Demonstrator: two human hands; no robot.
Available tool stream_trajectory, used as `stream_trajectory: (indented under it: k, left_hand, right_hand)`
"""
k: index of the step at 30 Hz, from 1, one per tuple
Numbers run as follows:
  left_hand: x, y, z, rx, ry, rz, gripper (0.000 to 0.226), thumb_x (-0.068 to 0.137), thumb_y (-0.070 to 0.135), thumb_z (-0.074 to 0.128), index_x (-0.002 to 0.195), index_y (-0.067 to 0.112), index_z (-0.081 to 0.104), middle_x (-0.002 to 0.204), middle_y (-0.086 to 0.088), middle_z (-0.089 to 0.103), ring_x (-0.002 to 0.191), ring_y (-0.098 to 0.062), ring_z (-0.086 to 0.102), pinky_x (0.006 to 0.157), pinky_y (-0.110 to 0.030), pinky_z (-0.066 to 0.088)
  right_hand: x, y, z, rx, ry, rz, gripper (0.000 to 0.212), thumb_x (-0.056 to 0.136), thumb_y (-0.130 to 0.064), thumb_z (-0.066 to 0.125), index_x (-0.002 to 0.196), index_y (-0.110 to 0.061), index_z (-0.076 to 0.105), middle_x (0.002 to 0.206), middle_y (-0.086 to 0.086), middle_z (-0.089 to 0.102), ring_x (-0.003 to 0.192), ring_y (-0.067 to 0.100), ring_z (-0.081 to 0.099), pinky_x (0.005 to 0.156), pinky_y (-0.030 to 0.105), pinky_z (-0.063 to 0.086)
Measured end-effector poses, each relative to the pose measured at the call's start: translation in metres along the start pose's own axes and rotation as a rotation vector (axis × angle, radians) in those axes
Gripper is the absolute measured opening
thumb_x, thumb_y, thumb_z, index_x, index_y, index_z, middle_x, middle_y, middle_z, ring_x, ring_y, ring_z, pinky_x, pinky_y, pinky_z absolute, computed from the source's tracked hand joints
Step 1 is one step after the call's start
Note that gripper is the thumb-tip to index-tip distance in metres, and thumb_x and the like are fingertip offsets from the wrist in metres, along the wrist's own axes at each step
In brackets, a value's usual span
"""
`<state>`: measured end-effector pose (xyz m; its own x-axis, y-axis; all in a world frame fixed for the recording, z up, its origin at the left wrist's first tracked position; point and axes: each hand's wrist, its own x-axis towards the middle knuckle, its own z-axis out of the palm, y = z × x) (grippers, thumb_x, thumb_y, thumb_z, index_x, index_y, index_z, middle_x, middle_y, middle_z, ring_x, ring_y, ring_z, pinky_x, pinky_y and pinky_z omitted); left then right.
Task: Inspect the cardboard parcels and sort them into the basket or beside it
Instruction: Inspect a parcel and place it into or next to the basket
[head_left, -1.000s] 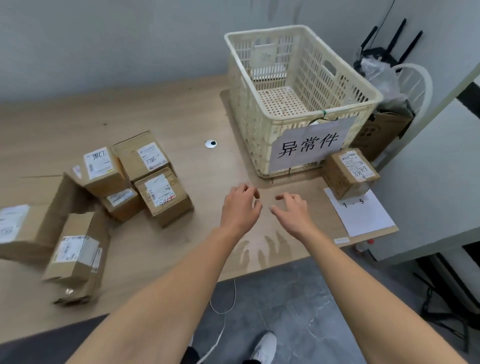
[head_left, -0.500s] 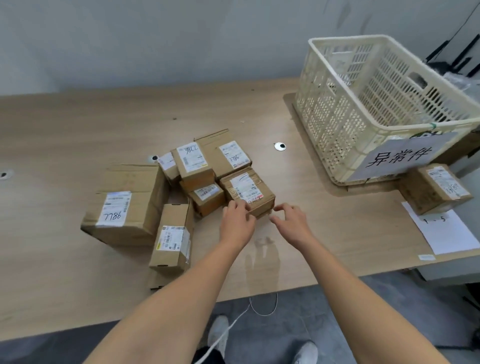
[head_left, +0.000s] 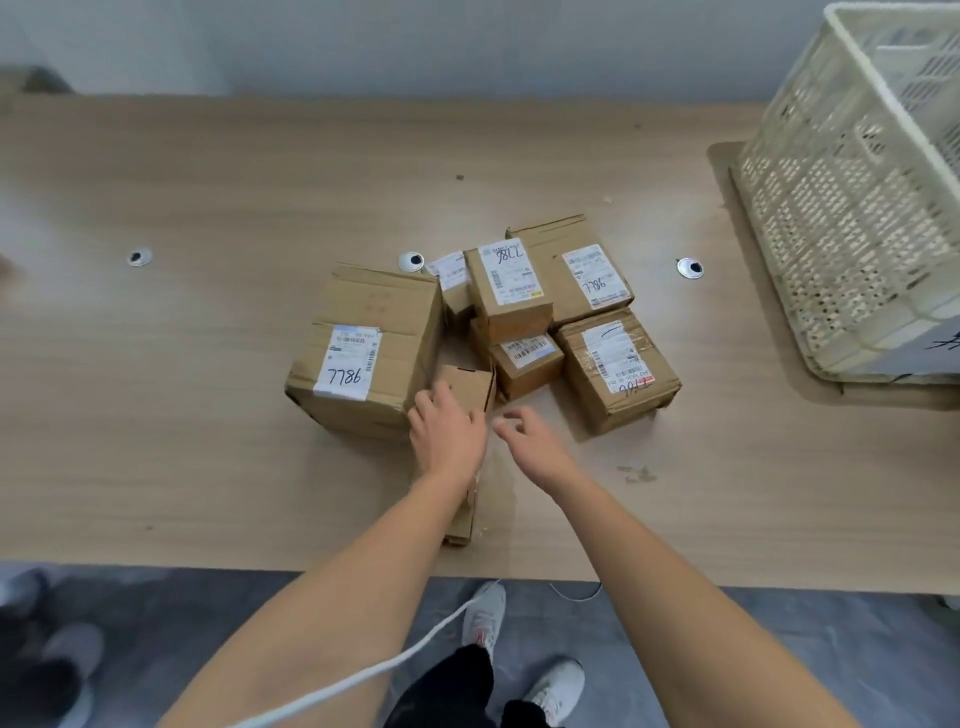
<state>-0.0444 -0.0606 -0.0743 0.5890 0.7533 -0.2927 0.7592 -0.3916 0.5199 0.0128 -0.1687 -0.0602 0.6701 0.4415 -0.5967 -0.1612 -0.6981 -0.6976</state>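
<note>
Your work surface is a light wood-grain table (head_left: 208, 441). Three round metal grommets (head_left: 690, 267) sit in a row across its middle. At centre, a cluster of cardboard parcels rests on it: a large box (head_left: 374, 332) at the left, a taped box (head_left: 618, 371) at the right, a flat labelled box (head_left: 576, 265) behind, and a small barcoded box (head_left: 527, 358) between them. A narrow box (head_left: 465, 519) lies nearest your edge. At far right a cream slotted basket (head_left: 852, 208) stands on a cardboard sheet (head_left: 727, 171).
</note>
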Motion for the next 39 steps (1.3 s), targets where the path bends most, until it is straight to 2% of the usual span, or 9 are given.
stream_trajectory:
  k: [4,8,14,18,22,26,29,32,39]
  left_hand:
    - [0.003,-0.023,-0.004,-0.087,-0.102,-0.149,0.045,0.108,0.036,0.044,0.146,0.012,0.038,0.148,-0.017,0.051,0.132,-0.040,0.051,0.101,-0.047,0.043]
    - [0.004,-0.028,-0.004,-0.157,-0.107,-0.173,0.048,0.109,0.044,0.036,0.140,0.010,0.049,0.146,-0.014,0.053,0.131,-0.036,0.052,0.102,-0.046,0.043]
    - [-0.003,0.001,-0.010,-0.199,0.017,-0.029,0.039,0.110,0.047,0.032,0.112,0.017,0.057,0.114,0.000,0.059,0.098,-0.020,0.053,0.078,-0.034,0.036]
    - [-0.011,0.044,-0.005,-0.259,0.066,0.135,0.034,0.111,0.040,0.036,0.099,0.015,0.056,0.104,-0.001,0.059,0.091,-0.020,0.056,0.068,-0.031,0.036]
    - [-0.028,0.087,0.008,-0.380,0.043,0.282,0.028,0.108,0.040,0.043,0.102,0.019,0.060,0.107,0.000,0.059,0.095,-0.023,0.060,0.077,-0.035,0.047]
    - [-0.055,0.128,0.017,-0.608,-0.190,0.340,0.020,0.104,0.039,0.057,0.119,0.026,0.057,0.119,-0.003,0.053,0.105,-0.017,0.057,0.093,-0.034,0.046]
    - [-0.074,0.148,0.026,-0.693,-0.378,0.342,0.031,0.099,0.048,0.062,0.122,0.040,0.042,0.121,-0.004,0.062,0.108,-0.022,0.066,0.092,-0.041,0.055]
    - [-0.090,0.166,0.029,-0.765,-0.471,0.315,0.037,0.101,0.042,0.065,0.126,0.035,0.040,0.113,0.000,0.068,0.097,-0.018,0.072,0.080,-0.034,0.058]
    - [-0.110,0.171,0.045,-0.670,-0.721,0.404,0.044,0.103,0.047,0.060,0.144,0.035,0.049,0.132,0.008,0.067,0.119,-0.014,0.067,0.105,-0.047,0.056]
  right_hand:
    - [0.009,-0.004,0.027,0.102,-0.039,0.077,0.056,0.108,-0.041,0.047,0.158,-0.016,0.039,0.157,0.007,0.049,0.140,0.026,0.048,0.108,0.035,0.039]
    - [0.011,-0.007,0.038,0.182,0.014,0.112,0.050,0.108,-0.040,0.044,0.152,-0.016,0.042,0.134,0.009,0.063,0.107,0.021,0.060,0.086,0.034,0.049]
    - [0.001,0.001,0.013,0.150,0.229,0.067,0.039,0.105,-0.051,0.041,0.132,-0.025,0.055,0.120,0.000,0.066,0.111,0.019,0.060,0.100,0.046,0.051]
    - [-0.018,0.005,-0.026,0.257,0.397,-0.006,0.033,0.107,-0.048,0.043,0.125,-0.025,0.060,0.111,-0.005,0.066,0.106,0.016,0.061,0.087,0.038,0.050]
    - [-0.040,0.016,-0.067,0.461,0.578,-0.008,0.031,0.107,-0.043,0.046,0.105,-0.020,0.067,0.097,-0.003,0.072,0.096,0.020,0.067,0.075,0.035,0.048]
    - [-0.067,0.031,-0.109,0.794,0.587,0.028,0.042,0.106,-0.043,0.050,0.104,-0.012,0.078,0.098,0.007,0.080,0.083,0.020,0.073,0.072,0.032,0.055]
    - [-0.083,0.046,-0.126,0.816,0.576,-0.021,0.035,0.106,-0.040,0.054,0.109,-0.013,0.076,0.109,0.011,0.079,0.087,0.017,0.072,0.078,0.032,0.056]
    - [-0.100,0.057,-0.139,0.891,0.568,-0.052,0.029,0.105,-0.049,0.054,0.122,-0.027,0.065,0.115,0.007,0.077,0.096,0.018,0.074,0.081,0.039,0.059]
    - [-0.131,0.084,-0.164,0.876,0.612,-0.084,0.046,0.097,-0.044,0.070,0.134,-0.019,0.056,0.115,0.003,0.075,0.101,0.015,0.074,0.074,0.024,0.056]
